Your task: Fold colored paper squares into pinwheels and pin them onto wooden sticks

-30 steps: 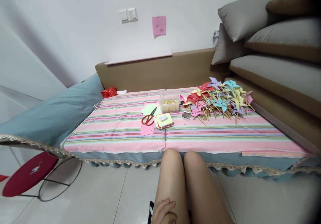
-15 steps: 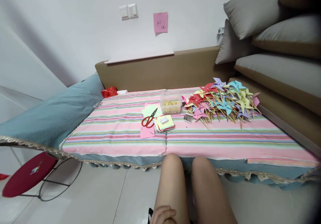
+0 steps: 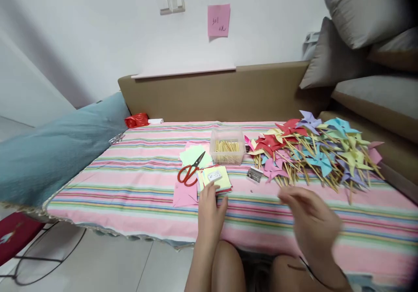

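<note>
My left hand (image 3: 210, 205) reaches over the sofa cover with thumb and fingers apart. Its fingertips are at the near edge of a stack of coloured paper squares (image 3: 225, 183), close to a small white labelled piece (image 3: 214, 176) lying on top. Left of the stack, scissors with red handles (image 3: 188, 174) rest across pale green paper (image 3: 191, 156). A pink paper square with cut lines (image 3: 184, 195) lies below them. My right hand (image 3: 310, 218) hovers at the right, blurred and bent, in front of a pile of paper pinwheels on sticks (image 3: 321, 161); whether it holds anything is unclear.
Behind the stack stands a clear plastic box (image 3: 227, 156) of short wooden sticks. Beside it lies a small case (image 3: 254, 174) with tiny contents. Grey cushions (image 3: 369, 17) are piled at the right, a red bag (image 3: 136, 120) lies back left, and a red stool (image 3: 19, 231) stands lower left.
Both my hands have come up over the sofa; before, one hand lay on my thigh and the other was out of sight. The view has moved closer to the sofa.
</note>
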